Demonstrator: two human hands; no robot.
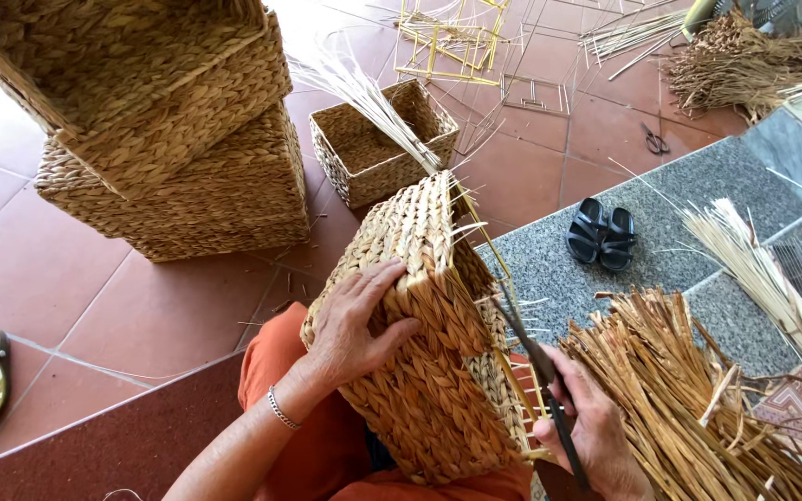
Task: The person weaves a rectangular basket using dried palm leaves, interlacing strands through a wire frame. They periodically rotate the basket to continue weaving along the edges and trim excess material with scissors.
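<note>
Left hand (356, 320) lies spread and flat against the side of the woven basket (424, 343), fingers curled lightly over its braided edge, pressing it steady rather than gripping it; a thin bracelet shows at the wrist. That basket rests tipped on its side across the person's lap, on the orange trousers (303, 408), its open mouth turned toward three o'clock, with loose strand ends sticking out along the rim. Right hand (591, 431), at about four o'clock from the basket, is closed around the handles of dark scissors (540, 371), whose blades point up toward eleven o'clock and sit right at the rim. Judging by this, the step in hand is trimming stray ends off the finished weave, and the next cut seems to call for the blades to close tight against the braid without nicking it. Largest nearby, at ten o'clock, a stack of big woven baskets (169, 139) stands on the tiled floor (141, 306); a bundle of dried straw (689, 399) lies at three o'clock; a small square basket (378, 139) sits at twelve; black sandals (601, 232) lie at one o'clock.
</note>
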